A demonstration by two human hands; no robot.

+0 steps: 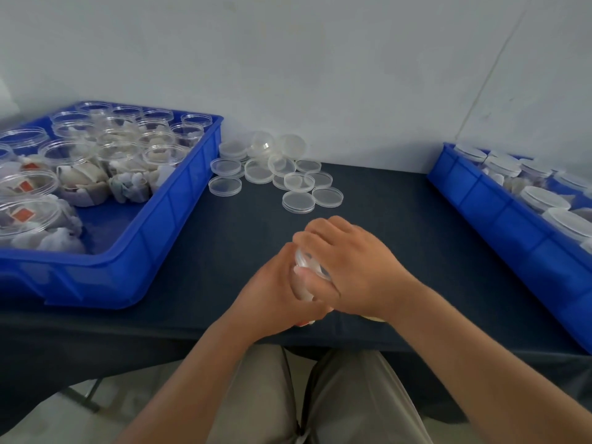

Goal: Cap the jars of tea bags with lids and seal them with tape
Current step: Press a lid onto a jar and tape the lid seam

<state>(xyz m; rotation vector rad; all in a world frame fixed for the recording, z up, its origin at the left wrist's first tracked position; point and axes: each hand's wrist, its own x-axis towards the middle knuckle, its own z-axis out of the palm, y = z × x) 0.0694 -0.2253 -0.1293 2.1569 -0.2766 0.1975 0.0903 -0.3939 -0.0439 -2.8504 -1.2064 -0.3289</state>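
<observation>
At the bench's front edge, the left hand (278, 293) grips a clear jar (311, 267). The right hand (358, 267) clasps its top.

Dark table (224, 238), blue bin at left (179, 225), blue bin at right (499, 216), grey wall (320, 75), khaki trousers (352, 398)

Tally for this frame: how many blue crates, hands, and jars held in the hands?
Blue crates: 2, left crate and right crate
Hands: 2, left hand and right hand
Held jar: 1, in both hands
Total: 5
</observation>
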